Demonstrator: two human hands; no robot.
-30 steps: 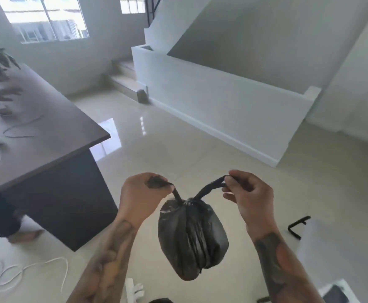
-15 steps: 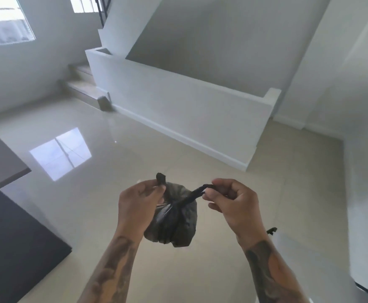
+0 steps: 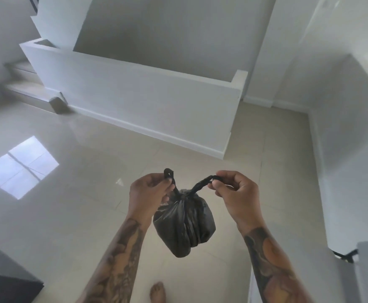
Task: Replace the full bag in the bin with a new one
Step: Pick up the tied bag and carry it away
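Both hands, the left hand (image 3: 151, 191) and right hand (image 3: 233, 191), pinch the twisted tails of the black trash bag (image 3: 184, 224), which has dropped from bunched-up to hanging free above the floor (image 3: 69, 193), so the knot looks pulled tight.

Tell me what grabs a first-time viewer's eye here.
A small black trash bag hangs in mid-air at centre, above the glossy tile floor. The left hand and right hand each pinch one of its twisted tails, pulled apart. Behind stands a white half-wall, by the stairs.
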